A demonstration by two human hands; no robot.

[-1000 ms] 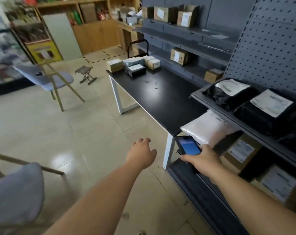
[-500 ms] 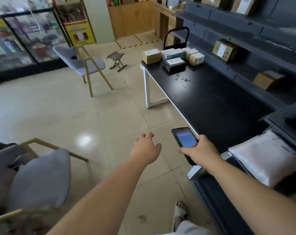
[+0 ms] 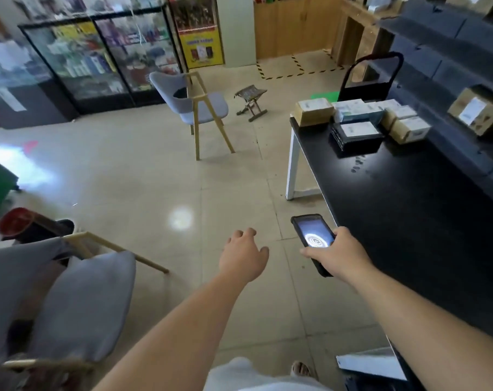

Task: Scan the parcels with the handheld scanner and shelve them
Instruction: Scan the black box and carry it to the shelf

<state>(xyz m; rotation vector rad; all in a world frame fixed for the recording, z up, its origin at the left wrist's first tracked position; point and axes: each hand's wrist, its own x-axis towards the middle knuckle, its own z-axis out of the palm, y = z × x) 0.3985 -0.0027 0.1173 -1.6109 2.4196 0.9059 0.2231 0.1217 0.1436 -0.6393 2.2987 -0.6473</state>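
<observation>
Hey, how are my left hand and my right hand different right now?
The right hand grips the scanner, its fingers curled round the casing; the left hand holds nothing, its fingers loosely bent. The right hand sits beside the black table; the left hand hangs over bare floor, farther from it. Both are stretched forward, backs up, at about the same height in the picture.

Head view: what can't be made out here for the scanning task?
- Scanner screen: glare, nothing readable; lower body hidden by the right hand.
- Parcels at the table's far end: labels too small to read.
- Shelf box: blurred, near the right frame edge.
- Left hand: seen from the back, fingertips hidden.
</observation>
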